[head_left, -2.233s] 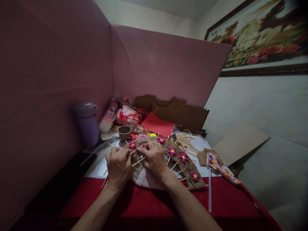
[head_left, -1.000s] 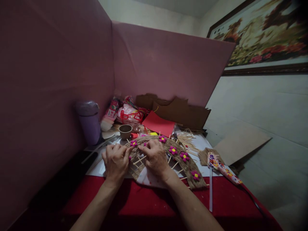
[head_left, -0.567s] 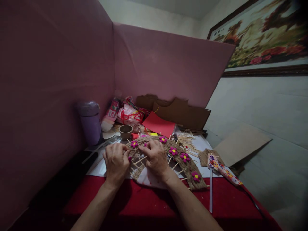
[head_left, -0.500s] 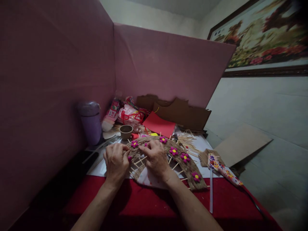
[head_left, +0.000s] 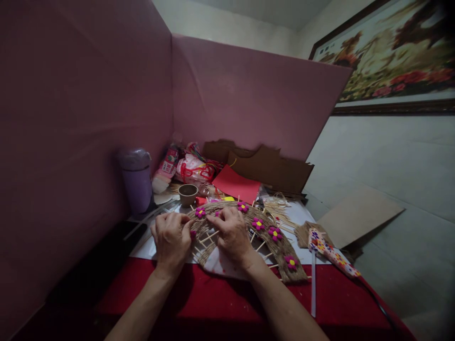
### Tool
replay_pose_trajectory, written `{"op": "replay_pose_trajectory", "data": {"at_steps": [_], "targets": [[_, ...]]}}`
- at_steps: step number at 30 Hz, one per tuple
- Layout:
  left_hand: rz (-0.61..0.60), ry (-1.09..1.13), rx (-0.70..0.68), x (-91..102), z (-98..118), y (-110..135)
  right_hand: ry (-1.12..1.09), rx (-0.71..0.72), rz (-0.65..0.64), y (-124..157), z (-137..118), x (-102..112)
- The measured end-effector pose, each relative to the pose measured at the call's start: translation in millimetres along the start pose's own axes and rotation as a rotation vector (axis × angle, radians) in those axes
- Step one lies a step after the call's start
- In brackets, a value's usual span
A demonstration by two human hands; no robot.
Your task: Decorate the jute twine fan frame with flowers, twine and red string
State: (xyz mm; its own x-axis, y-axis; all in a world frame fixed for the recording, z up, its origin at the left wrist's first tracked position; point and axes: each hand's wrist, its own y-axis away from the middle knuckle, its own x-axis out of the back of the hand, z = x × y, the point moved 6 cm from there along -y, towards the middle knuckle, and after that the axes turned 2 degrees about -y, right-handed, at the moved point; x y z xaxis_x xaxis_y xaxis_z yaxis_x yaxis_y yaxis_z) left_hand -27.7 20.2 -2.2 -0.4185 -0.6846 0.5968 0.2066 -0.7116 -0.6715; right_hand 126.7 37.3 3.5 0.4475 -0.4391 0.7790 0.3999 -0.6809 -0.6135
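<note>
A fan-shaped piece of brown twine [head_left: 289, 244] woven over thin wooden sticks lies at the table's front, with several purple felt-like flowers [head_left: 258, 223] with yellow centres along its arched band. My left hand [head_left: 170, 239] is closed at the band's left end, thumb and fingertips pinching its edge beside a partly covered purple flower [head_left: 193, 234]. Curled over the inner side of the band, my right hand [head_left: 233, 234] is closed on the twine, its fingertips close to another half-hidden flower [head_left: 217, 214]. White fabric [head_left: 222, 263] shows under my right wrist.
A flower-patterned glue gun [head_left: 332, 251] with a clear glue stick [head_left: 313, 284] lies at the right, its cord trailing off. Behind the fan are a small bowl [head_left: 188, 195], red paper [head_left: 237, 182] and torn cardboard [head_left: 273, 166]. A purple tumbler [head_left: 137, 187] stands left by the pink partition [head_left: 256, 94].
The whole view has shifted very slightly, with things appearing a little further right. Both hands keep the same hold on the fan.
</note>
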Motion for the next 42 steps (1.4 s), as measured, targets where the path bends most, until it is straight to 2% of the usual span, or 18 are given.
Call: {"op": "replay_pose_trajectory", "data": {"at_steps": [9, 15, 23, 29, 42], "targets": [[0.002, 0.097, 0.02, -2.0, -4.5, 0.3, -0.002, 0.01, 0.013, 0.2, 0.9, -0.9], [-0.016, 0.022, 0.03, -0.1, -3.0, -0.5, 0.004, 0.007, 0.005, 0.4, 0.2, -0.6], [-0.045, -0.107, 0.123, -1.7, -5.9, -1.2, 0.002, 0.031, 0.014, 1.3, -0.1, -1.2], [-0.117, -0.063, 0.142, -7.2, -7.2, -1.1, 0.014, 0.054, 0.01, 1.2, -0.8, -1.3], [-0.179, -0.037, 0.184, -6.2, -5.6, -1.1, 0.025, 0.1, 0.036, 1.8, -4.8, 2.3]]}}
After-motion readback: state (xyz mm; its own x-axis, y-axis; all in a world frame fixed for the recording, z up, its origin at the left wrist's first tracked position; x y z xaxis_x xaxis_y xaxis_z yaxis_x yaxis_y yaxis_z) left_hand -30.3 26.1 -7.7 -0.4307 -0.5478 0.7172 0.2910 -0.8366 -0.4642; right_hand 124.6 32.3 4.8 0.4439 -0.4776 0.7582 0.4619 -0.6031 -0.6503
